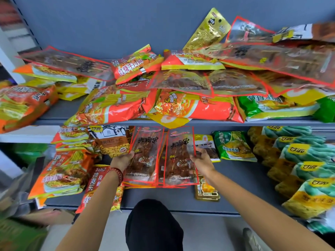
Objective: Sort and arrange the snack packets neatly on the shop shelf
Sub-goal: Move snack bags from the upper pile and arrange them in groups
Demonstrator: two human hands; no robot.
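Two long clear packets with red borders and brown skewer snacks lie side by side on the lower shelf [241,180]. My left hand [121,161] grips the left edge of the left skewer packet [144,156]. My right hand [203,160] holds the right edge of the right skewer packet [180,158]. More red-bordered packets lie stacked under these two. On the upper shelf [54,110], orange noodle bags [116,107] and several skewer packets [183,82] are piled in disorder.
Orange noodle bags [62,173] lie left of my hands, with a striped nut bag [110,140] behind. A green noodle bag [233,145], small brown packets [206,189] and rows of teal-and-yellow bags [306,171] fill the right. My dark knee [154,225] is below.
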